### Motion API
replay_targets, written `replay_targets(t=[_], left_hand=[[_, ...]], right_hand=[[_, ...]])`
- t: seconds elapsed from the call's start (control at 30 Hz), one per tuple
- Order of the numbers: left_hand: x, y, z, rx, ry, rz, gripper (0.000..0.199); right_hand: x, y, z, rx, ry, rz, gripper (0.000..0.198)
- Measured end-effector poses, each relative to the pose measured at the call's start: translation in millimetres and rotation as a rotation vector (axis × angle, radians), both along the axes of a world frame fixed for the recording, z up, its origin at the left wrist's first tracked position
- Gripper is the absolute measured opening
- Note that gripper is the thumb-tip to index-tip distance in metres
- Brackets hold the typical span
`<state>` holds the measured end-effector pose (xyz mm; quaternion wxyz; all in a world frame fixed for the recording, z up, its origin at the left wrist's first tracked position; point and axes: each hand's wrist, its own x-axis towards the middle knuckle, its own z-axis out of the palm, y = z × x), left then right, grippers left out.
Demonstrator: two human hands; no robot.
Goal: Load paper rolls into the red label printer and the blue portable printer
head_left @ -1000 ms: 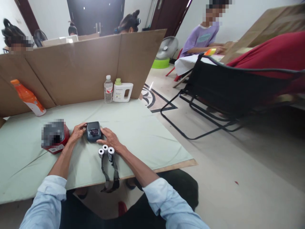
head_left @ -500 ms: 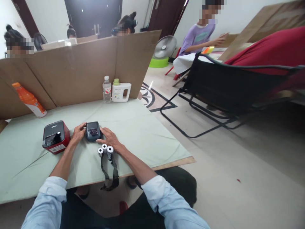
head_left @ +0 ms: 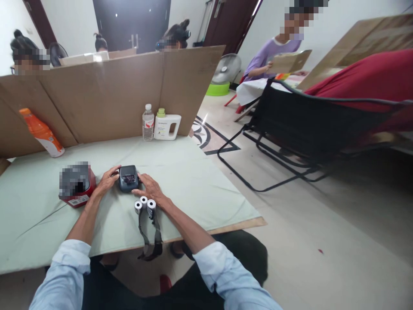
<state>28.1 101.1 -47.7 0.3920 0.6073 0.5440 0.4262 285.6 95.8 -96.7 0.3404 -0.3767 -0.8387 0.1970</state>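
A small dark label printer (head_left: 128, 178) lies on the pale green tabletop between my hands. On its left side rest the fingers of my left hand (head_left: 108, 181). My right hand (head_left: 149, 188) holds the opposite side, thumb along the near edge. Just in front of the printer stand three small white paper rolls (head_left: 143, 201), with a crumpled black strip (head_left: 157, 245) trailing from them over the table edge. Left of my left hand sits a larger red and black boxy device (head_left: 77, 189), its top blurred out.
A cardboard screen (head_left: 106, 94) closes the table's far side. Against it stand an orange bottle (head_left: 41, 132), a clear water bottle (head_left: 148, 123) and a white jug (head_left: 167, 127). To the right is a black folding chair (head_left: 309, 125); a person in purple (head_left: 267, 54) sits beyond it.
My hands and the printer keep nearly the same place on the table. The view has shifted slightly. The person in purple now holds up a piece of cardboard.
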Motion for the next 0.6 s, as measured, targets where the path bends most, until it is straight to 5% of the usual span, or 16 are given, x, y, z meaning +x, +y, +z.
replay_targets(t=[0.6], left_hand=[[5.7,-0.8,-7.3,-0.013,0.01,0.042,0.071]], right_hand=[[-0.1,-1.3,0.3,-0.022,-0.02,-0.016,0.076]])
